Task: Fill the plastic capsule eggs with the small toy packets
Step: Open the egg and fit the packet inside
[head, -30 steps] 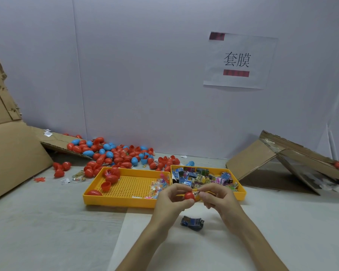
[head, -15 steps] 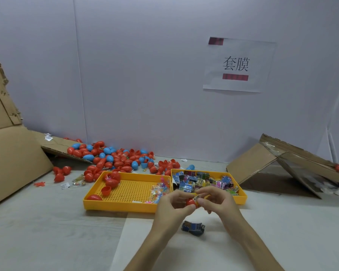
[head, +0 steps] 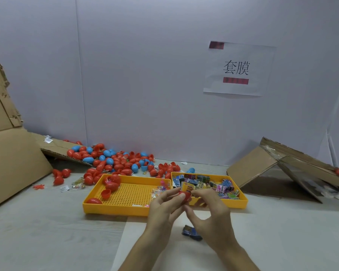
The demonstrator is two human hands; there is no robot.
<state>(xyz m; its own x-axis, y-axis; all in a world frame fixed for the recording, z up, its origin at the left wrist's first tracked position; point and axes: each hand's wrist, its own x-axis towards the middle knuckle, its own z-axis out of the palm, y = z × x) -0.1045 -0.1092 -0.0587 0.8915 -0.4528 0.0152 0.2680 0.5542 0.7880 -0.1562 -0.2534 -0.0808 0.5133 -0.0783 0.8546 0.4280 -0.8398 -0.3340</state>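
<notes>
L hand (head: 164,206) and R hand (head: 209,210) close together over the desk, just in front of the yellow packet tray (head: 239,203). L fingers curl round a red capsule egg (head: 185,196). R pinches a yellow toy packet (head: 188,187) at the egg's top (depth inside unclear). Dk-blue packet (head: 191,232) lies on the desk beneath the hands. Loose eggs (head: 114,161) heaped at far-left edge.
</notes>
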